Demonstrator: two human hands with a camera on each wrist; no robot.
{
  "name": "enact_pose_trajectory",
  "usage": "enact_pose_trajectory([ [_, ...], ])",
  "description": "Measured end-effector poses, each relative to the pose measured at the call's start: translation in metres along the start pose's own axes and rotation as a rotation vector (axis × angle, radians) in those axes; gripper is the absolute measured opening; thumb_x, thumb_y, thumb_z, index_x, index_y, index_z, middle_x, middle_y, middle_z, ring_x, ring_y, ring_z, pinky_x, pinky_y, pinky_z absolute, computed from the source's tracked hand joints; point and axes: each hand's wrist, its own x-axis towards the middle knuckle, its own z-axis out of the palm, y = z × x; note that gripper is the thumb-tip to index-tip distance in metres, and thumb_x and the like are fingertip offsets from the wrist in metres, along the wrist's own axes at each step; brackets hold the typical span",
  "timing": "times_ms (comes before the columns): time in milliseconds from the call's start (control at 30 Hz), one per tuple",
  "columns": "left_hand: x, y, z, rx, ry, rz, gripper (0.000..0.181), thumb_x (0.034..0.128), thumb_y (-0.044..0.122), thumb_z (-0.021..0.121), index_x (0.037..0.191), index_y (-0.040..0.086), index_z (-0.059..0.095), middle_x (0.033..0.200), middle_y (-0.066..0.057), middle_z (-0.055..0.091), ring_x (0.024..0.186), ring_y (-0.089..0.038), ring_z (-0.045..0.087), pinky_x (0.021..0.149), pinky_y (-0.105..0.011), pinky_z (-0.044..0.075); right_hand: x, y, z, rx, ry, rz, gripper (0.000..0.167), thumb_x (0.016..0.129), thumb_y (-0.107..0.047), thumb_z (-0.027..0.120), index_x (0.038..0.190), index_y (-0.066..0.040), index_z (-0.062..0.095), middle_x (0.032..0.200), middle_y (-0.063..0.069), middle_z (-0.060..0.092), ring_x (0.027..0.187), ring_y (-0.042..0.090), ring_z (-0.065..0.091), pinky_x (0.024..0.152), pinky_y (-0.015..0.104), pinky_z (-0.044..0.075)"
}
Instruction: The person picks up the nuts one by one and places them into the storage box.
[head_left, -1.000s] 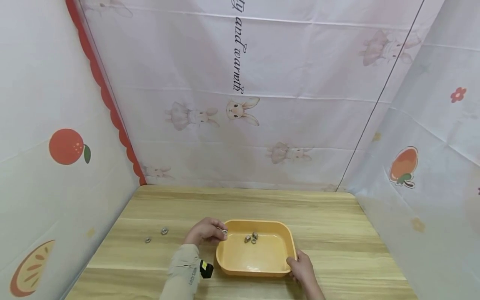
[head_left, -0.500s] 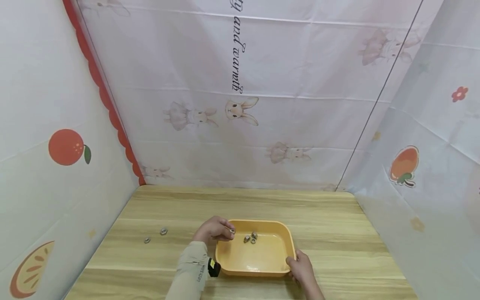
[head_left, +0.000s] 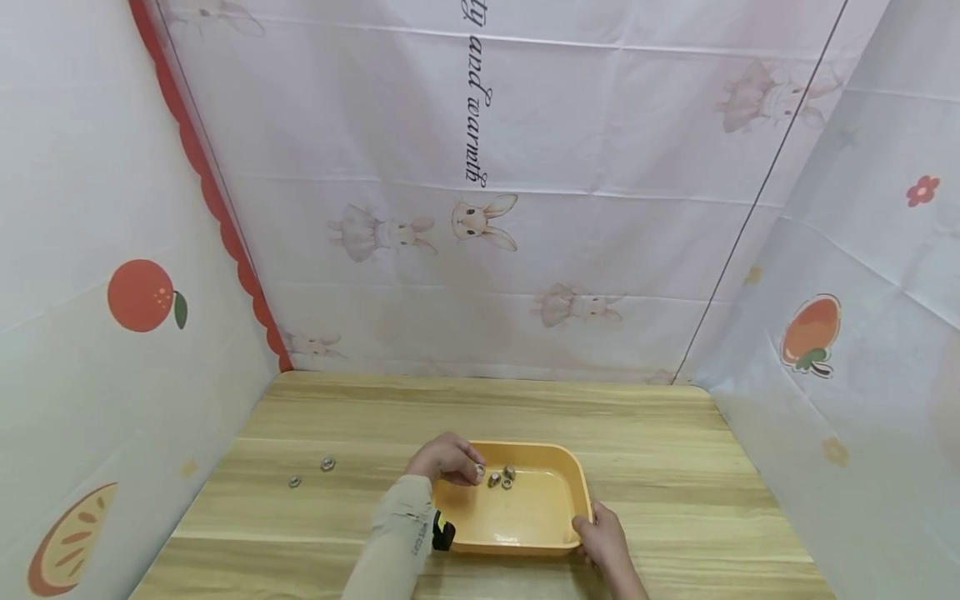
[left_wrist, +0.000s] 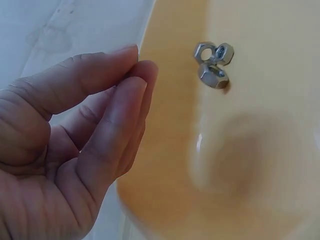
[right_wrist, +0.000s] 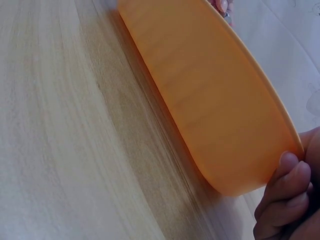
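A yellow plastic tray (head_left: 536, 517) stands on the table, its outer wall (right_wrist: 200, 95) large in the right wrist view. My left hand (head_left: 450, 459) reaches over the tray's left end, pinching a small metal nut (head_left: 479, 470) between thumb and fingertips. In the left wrist view the fingers (left_wrist: 120, 105) hide that nut. Three hex nuts (left_wrist: 213, 76) lie together on the tray floor, just right of the hand in the head view. At the tray's near right corner my right hand (head_left: 606, 535) grips the rim, fingers (right_wrist: 287, 185) against the outside wall.
Two more nuts lie apart on the wooden table (head_left: 360, 408) to the left, a larger nut (head_left: 327, 463) and a smaller nut (head_left: 295, 482). Printed cloth walls (head_left: 420, 333) enclose the table at the back and both sides.
My left hand has moved right with the pinched nut, from the tray's left rim to over its inside. The right hand, the tray and the other nuts have stayed put.
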Motion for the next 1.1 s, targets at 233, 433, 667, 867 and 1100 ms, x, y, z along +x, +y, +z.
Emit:
enact_pose_trajectory([
  [233,0.010,0.000,0.015,0.004,-0.026,-0.026,0.022,0.0702,-0.015,0.069,0.091,-0.009,0.067,0.078,-0.017,0.066,0.061,-0.020,0.064,0.067,-0.039,0.055,0.000,0.001,0.001,-0.002,0.000,-0.008,0.013,0.079,-0.006,0.050,0.089,0.002,0.054,0.049,0.004,0.047,0.037,0.013,0.042,0.033,0.021,0.033],
  [433,0.017,0.000,0.025,0.046,-0.034,-0.059,0.022,0.0692,-0.015,0.071,0.090,-0.008,0.068,0.075,-0.012,0.067,0.058,-0.018,0.063,0.065,-0.037,0.056,0.001,-0.001,0.001,0.000,-0.006,-0.004,0.010,0.079,-0.006,0.050,0.086,0.001,0.053,0.049,0.004,0.047,0.037,0.013,0.042,0.033,0.021,0.034],
  [667,0.022,-0.006,0.030,0.050,-0.090,-0.119,0.022,0.0716,-0.018,0.066,0.092,-0.010,0.067,0.074,-0.014,0.067,0.063,-0.021,0.066,0.063,-0.032,0.056,0.001,-0.001,0.003,0.022,-0.014,-0.001,0.010,0.080,-0.005,0.050,0.087,0.001,0.054,0.049,0.003,0.046,0.037,0.012,0.042,0.033,0.021,0.033],
  [867,0.022,-0.006,0.032,0.075,-0.054,-0.123,0.024,0.0700,-0.017,0.068,0.092,-0.008,0.069,0.078,-0.015,0.068,0.062,-0.020,0.065,0.060,-0.031,0.055,-0.001,-0.003,0.001,0.026,-0.010,0.005,0.007,0.079,-0.005,0.050,0.083,0.000,0.052,0.048,0.003,0.046,0.037,0.012,0.041,0.033,0.020,0.033],
  [1100,0.015,-0.001,0.030,0.185,-0.035,-0.048,0.017,0.0734,-0.011,0.069,0.090,-0.006,0.068,0.075,-0.013,0.067,0.060,-0.023,0.064,0.060,-0.035,0.056,-0.002,-0.002,-0.001,0.015,-0.017,0.000,0.005,0.080,-0.005,0.050,0.079,-0.001,0.050,0.049,0.003,0.046,0.037,0.011,0.041,0.033,0.020,0.033],
])
